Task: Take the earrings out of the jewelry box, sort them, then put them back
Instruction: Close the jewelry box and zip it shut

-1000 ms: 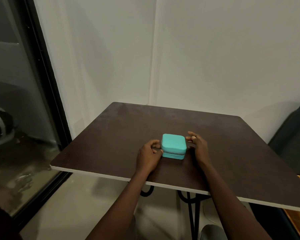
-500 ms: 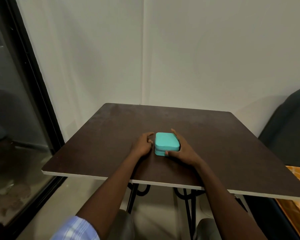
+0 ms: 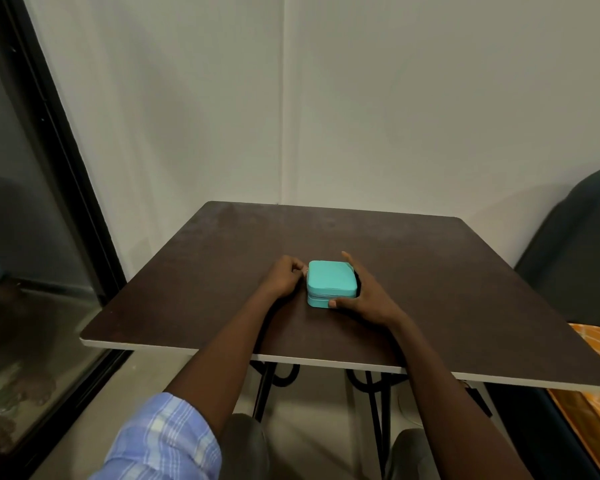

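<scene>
We're at the dark brown bench [image 3: 413,258], and the turquoise jewelry box [image 3: 331,282] sits on it, roughly mid-width and a little nearer the front edge than the back wall. It's shut, its zip seam running round the side below the lid, so no earrings show yet.

Our right hand [image 3: 362,294] wraps the box's right side: the thumb presses the front face near the right corner, the fingers reach along the far right edge, spread wide and braced against the case. That looks like a steadying hold, there so the light box won't skate across the smooth top when the zip is tugged.

Our left hand [image 3: 284,277] is curled against the box's left side, fingertips pinched together at something small and pale right at the seam. We'd guess that's the zipper pull, though it's too small to be sure. Apart from that pinch the hand has nothing in it.

So we judge we're right at the start: opening the case comes first, then the taking out and sorting. The zip has to travel round the corners, and we'd expect it may catch there. The bare bench around the box leaves room to lay earrings out.

A checked blue sleeve [image 3: 163,441] is pushed up our left arm, clear of the work.
</scene>
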